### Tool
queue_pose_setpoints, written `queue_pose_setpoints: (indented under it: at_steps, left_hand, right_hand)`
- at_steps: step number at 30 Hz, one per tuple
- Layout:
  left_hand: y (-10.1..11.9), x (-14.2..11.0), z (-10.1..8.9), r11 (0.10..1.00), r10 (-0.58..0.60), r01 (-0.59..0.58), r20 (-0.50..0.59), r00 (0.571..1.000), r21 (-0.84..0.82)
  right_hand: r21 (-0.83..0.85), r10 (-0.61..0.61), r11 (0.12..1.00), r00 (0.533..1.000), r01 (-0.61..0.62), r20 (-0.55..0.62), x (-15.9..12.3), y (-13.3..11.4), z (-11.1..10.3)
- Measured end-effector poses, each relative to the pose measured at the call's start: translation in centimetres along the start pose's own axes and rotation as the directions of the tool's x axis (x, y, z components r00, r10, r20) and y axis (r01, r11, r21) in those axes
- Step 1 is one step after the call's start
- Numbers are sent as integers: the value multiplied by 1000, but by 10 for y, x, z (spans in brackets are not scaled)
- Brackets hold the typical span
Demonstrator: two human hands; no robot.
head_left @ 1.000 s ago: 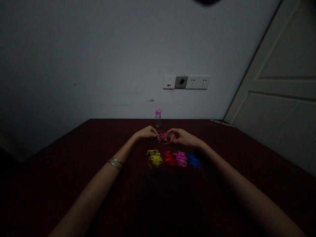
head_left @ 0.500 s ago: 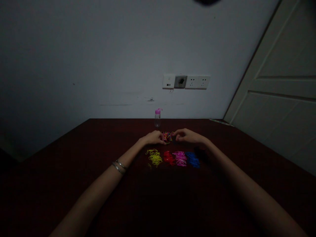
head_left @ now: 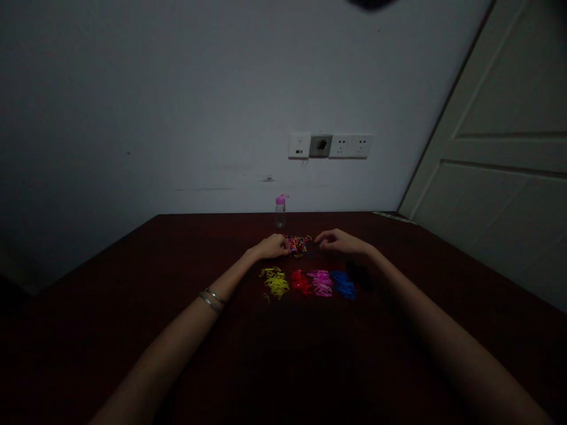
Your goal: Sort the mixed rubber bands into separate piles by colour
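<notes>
A mixed-colour pile of small looped pieces that look like paper clips [head_left: 297, 244] lies between my two hands. My left hand [head_left: 273, 246] rests at the pile's left edge, its fingers curled closed; whatever is in them, if anything, is hidden. To the right, my right hand [head_left: 340, 242] hovers just apart from the pile, fingers bent and a little spread, nothing visible in them. Nearer to me are four single-colour heaps side by side: yellow clips [head_left: 277, 284], red clips [head_left: 302, 283], pink clips [head_left: 322, 283] and blue clips [head_left: 344, 284].
A clear bottle with a pink cap [head_left: 280, 212] stands upright behind the mixed pile. The dark red table [head_left: 212, 236] meets a wall with a row of sockets [head_left: 330, 146]. A pale panelled door [head_left: 496, 177] is at the right. The light is dim.
My left hand has drawn slightly left, and its fingers have curled in. My right hand has moved a little away from the mixed pile, which now shows more. The view has shifted slightly.
</notes>
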State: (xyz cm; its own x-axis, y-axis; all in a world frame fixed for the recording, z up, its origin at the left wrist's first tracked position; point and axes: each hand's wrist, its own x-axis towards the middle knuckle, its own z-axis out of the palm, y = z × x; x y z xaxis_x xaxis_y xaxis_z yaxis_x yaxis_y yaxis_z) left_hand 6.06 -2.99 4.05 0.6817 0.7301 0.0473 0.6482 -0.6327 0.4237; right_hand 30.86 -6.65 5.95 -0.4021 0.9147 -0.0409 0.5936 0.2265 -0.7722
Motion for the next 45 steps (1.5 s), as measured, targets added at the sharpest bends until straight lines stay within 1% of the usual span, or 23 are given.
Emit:
queue_pose_setpoints:
  at_steps: [4,7,11,15,19,21,25,28,31,34,36,39,42,45]
  left_hand:
    - [-6,-1,-3,992,24,-27,-23,999,-123]
    - [-6,-3,-4,972,-8,-1,-38,999,-237]
    - [2,-5,-9,927,-9,2,-17,1000,-374]
    - [12,-4,-15,900,7,-10,-9,1000,-437]
    - [22,-5,-18,885,11,-6,8,1000,-466]
    - [29,-5,-19,877,14,-6,14,1000,-481]
    - [44,-3,-11,882,59,-39,27,998,-470]
    - [54,-3,0,897,101,-60,72,992,-437]
    - [60,-3,11,910,114,-48,139,984,-411]
    - [62,-4,17,921,115,-39,175,978,-388]
    - [60,-4,18,922,127,-52,173,977,-383]
    - [56,-3,15,921,118,-52,148,982,-385]
    - [54,-3,12,927,87,-42,103,991,-373]
    - [55,-3,12,935,83,-60,53,995,-348]
  right_hand:
    - [-4,1,1000,1000,-1,-5,-1,-1,0]
    - [10,-20,1000,1000,20,-3,-2,-4,2]
    - [-5,-82,997,996,82,27,-3,-11,4]
    - [-36,-98,994,993,100,71,-2,-18,7]
    - [-56,-126,990,986,133,110,0,-22,10]
    - [-65,-117,990,985,126,129,0,-24,10]
    - [-49,-92,994,992,97,85,-3,-24,5]
    - [-12,-60,998,998,60,24,-2,-9,2]
    - [-42,-37,999,997,34,-62,4,14,2]
    - [-131,-86,989,989,70,-119,11,31,6]
    - [-195,-142,974,981,114,-134,13,33,11]
    - [-279,-237,941,962,193,-133,13,26,21]
    - [-364,-320,890,945,274,-72,12,15,29]
    - [-403,-354,862,935,309,-40,13,10,32]
